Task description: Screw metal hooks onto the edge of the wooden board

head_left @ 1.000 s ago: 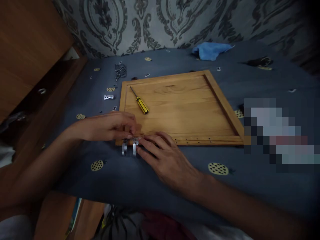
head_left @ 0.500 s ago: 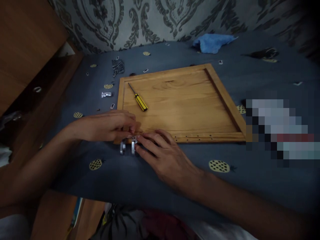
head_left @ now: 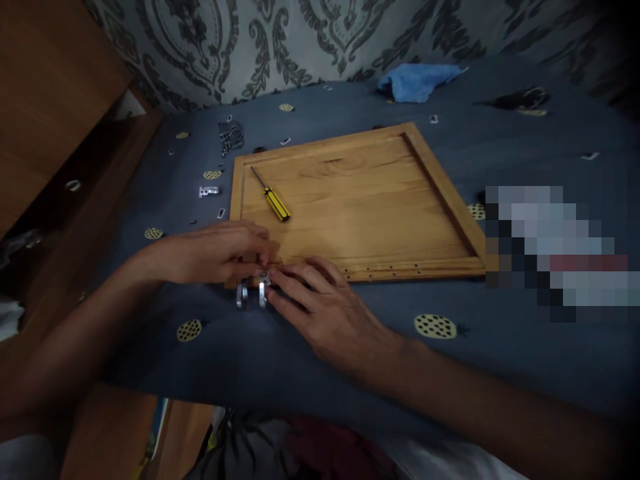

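A framed wooden board [head_left: 360,207] lies flat on a blue-grey sheet. Both my hands meet at its near left corner. My left hand [head_left: 215,252] has its fingers curled and pinched on a double metal hook bracket [head_left: 250,293] that hangs over the board's near edge. My right hand [head_left: 320,303] rests beside it, fingertips pressed together against the same bracket. A yellow-handled screwdriver [head_left: 273,199] lies on the board near its far left corner. A row of small holes runs along the board's near rail.
Loose metal hooks [head_left: 229,137] and another bracket [head_left: 209,192] lie on the sheet left of the board, with small screws scattered about. A blue cloth [head_left: 415,80] sits at the back by the patterned wall. Brown wooden furniture [head_left: 55,100] stands at the left.
The view has shifted slightly; my hands stay at the board's near left corner on the bracket, with only small finger movements.
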{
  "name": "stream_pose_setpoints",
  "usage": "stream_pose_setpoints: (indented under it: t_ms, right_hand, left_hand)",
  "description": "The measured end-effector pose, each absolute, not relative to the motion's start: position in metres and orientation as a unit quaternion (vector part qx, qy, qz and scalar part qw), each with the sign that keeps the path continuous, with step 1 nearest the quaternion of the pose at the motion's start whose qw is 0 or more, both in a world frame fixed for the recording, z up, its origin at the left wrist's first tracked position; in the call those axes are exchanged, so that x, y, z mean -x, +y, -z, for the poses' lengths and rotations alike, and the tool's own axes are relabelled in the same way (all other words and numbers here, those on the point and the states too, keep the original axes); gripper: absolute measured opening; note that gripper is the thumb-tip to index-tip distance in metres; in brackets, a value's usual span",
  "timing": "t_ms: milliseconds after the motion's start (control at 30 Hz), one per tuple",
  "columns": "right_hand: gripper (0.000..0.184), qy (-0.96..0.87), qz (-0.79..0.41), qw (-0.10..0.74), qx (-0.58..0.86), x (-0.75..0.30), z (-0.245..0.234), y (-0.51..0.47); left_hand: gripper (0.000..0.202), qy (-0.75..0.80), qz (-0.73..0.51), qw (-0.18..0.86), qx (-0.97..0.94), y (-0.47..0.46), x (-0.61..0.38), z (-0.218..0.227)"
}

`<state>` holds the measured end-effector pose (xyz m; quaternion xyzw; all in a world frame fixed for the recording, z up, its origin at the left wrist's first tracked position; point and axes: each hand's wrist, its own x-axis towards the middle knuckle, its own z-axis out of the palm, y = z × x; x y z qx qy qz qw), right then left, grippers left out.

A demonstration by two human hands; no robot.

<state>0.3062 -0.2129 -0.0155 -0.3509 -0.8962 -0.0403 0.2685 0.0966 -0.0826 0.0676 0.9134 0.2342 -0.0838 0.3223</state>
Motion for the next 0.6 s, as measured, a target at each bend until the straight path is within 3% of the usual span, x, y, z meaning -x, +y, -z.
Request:
stream_pose_setpoints:
  t_ms: [433, 600]
  right_hand:
    - [0.025, -0.898, 0.045, 0.259, 0.352, -0.305, 0.015, -0.213]
    - [0.024, -0.896, 0.059, 0.261, 0.354, -0.306, 0.016, -0.213]
  left_hand:
    - [0.014, 0.255, 0.078, 0.335, -0.904, -0.084, -0.102, -0.071]
    - [0.024, 0.292, 0.029, 0.339, -0.894, -0.098, -0.089, -0.077]
